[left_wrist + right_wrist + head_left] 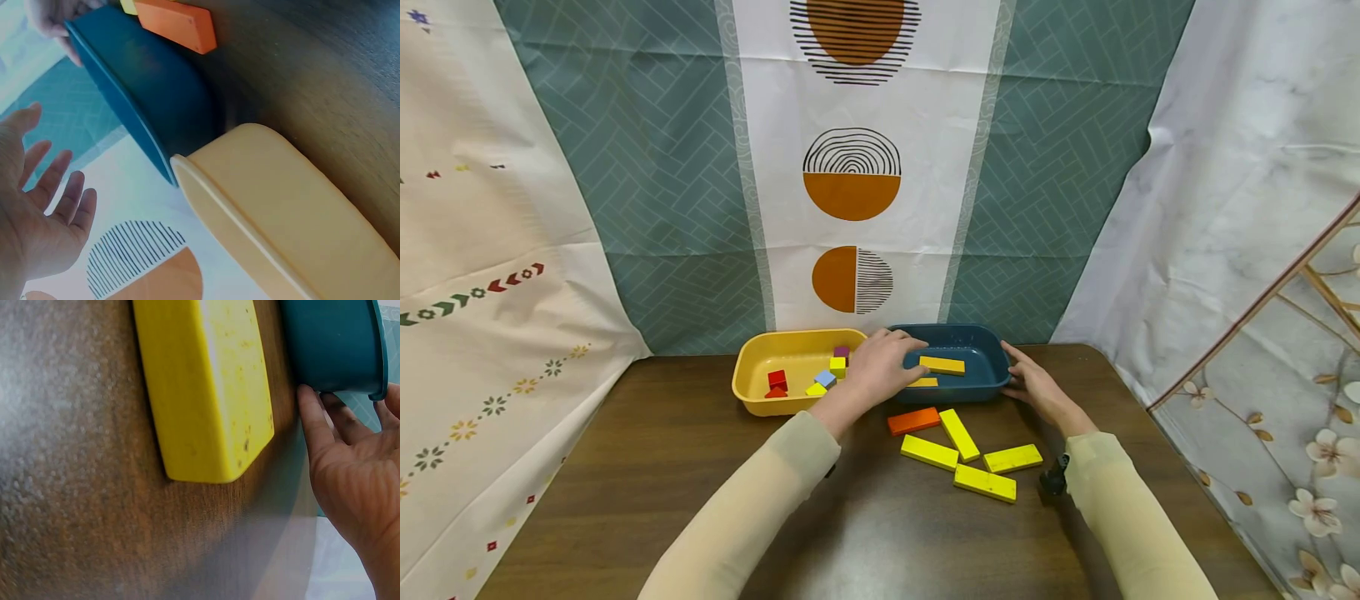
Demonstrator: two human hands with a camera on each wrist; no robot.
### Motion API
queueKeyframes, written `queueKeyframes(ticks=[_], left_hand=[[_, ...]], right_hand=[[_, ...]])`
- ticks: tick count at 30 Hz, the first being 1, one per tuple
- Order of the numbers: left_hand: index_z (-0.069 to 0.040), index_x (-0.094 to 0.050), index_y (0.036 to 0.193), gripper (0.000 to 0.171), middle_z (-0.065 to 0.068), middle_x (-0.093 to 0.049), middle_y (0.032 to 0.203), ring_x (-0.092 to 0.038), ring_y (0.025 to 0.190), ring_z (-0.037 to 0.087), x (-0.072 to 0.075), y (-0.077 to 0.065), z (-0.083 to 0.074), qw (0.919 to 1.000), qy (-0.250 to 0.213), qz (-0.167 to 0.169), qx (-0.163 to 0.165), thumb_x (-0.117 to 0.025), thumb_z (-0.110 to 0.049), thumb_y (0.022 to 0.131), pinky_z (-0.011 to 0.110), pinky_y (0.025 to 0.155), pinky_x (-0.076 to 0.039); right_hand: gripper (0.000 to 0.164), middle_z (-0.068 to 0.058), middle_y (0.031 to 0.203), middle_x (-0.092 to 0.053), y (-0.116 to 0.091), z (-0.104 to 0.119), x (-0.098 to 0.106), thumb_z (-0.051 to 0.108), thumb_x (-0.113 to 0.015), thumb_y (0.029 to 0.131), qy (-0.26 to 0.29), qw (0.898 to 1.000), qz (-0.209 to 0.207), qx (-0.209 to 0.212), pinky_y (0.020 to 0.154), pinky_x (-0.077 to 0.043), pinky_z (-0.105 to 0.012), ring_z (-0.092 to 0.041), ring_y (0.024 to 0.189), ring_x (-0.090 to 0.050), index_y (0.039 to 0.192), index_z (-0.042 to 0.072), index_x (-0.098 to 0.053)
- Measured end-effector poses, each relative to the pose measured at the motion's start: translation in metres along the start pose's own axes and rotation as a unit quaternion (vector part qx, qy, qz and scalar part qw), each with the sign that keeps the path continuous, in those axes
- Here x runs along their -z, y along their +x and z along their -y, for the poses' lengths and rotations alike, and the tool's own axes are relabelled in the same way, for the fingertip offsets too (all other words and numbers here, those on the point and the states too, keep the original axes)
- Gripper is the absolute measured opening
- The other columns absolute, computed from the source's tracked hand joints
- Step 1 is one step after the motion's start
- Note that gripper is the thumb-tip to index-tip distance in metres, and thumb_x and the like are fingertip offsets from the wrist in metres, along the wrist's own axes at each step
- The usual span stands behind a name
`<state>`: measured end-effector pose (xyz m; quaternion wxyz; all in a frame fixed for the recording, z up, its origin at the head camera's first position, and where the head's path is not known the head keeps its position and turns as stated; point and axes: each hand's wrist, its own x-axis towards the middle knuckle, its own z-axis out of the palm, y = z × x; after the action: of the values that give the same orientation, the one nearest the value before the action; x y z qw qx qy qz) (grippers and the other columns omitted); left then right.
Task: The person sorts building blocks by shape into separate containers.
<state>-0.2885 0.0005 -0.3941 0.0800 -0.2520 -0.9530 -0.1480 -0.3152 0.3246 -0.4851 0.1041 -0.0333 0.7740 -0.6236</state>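
Observation:
My left hand (883, 365) is raised over the left part of a dark blue tray (880, 393), close to the yellow tray. Its fingers are spread and loosely bent, holding nothing; the left wrist view shows this hand (47, 212) above the rims. At the blue tray's right end, my right hand (1037, 385) touches the outer wall with extended fingers, as the right wrist view also shows on the blue tray (337, 344). Inside the blue tray lie a yellow-orange block (942, 365) and another block (923, 382), partly behind the left hand.
The yellow tray (748, 367) holds a red cube (777, 380), a blue block (825, 379) and several other small blocks. In front of the blue tray, an orange block (913, 421) and several yellow blocks (985, 482) lie on the brown table (647, 483). Patterned cloth hangs behind.

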Motion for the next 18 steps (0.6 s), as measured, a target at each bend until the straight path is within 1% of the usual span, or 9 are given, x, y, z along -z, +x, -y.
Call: queueKeyframes(ticks=[5,10,14,18], left_hand=[[-0.030,-0.066,0.139,0.050,-0.003,-0.064,0.133,-0.052,0.114,0.018,0.004,-0.003,-0.006,0.9996,-0.009,0.004,-0.028,-0.071,-0.050,0.094,0.035,0.095,-0.049],[-0.031,-0.066,0.139,0.050,-0.003,-0.064,0.134,-0.053,0.118,0.019,0.009,-0.009,-0.010,0.9984,-0.022,0.021,-0.047,-0.072,-0.049,0.094,0.036,0.098,-0.049],[-0.029,-0.067,0.138,0.049,-0.003,-0.065,0.133,-0.053,0.118,0.019,0.012,-0.015,-0.009,0.9969,-0.032,0.028,-0.066,-0.072,-0.048,0.094,0.036,0.098,-0.049],[-0.026,-0.069,0.136,0.047,-0.002,-0.065,0.132,-0.052,0.119,0.020,0.014,-0.021,-0.006,0.9943,-0.042,0.034,-0.092,-0.073,-0.045,0.094,0.038,0.098,-0.048]], right_hand=[[0.064,-0.015,0.170,0.003,0.000,0.000,-0.001,0.009,-0.027,0.105,0.004,1.000,0.000,0.001,0.114,-0.032,-0.059,-0.046,0.146,-0.026,0.167,0.022,-0.011],[0.064,-0.016,0.170,0.005,-0.001,0.000,0.000,0.009,-0.026,0.106,-0.003,1.000,0.004,0.004,0.115,-0.030,-0.060,-0.047,0.147,-0.024,0.167,0.022,-0.009],[0.064,-0.016,0.170,0.005,-0.001,-0.001,0.000,0.009,-0.026,0.106,0.004,1.000,0.003,0.005,0.115,-0.030,-0.061,-0.047,0.146,-0.025,0.167,0.022,-0.010],[0.064,-0.015,0.170,0.003,-0.001,-0.001,0.000,0.009,-0.027,0.106,0.003,1.000,0.003,0.007,0.114,-0.031,-0.060,-0.046,0.145,-0.026,0.167,0.022,-0.011]])
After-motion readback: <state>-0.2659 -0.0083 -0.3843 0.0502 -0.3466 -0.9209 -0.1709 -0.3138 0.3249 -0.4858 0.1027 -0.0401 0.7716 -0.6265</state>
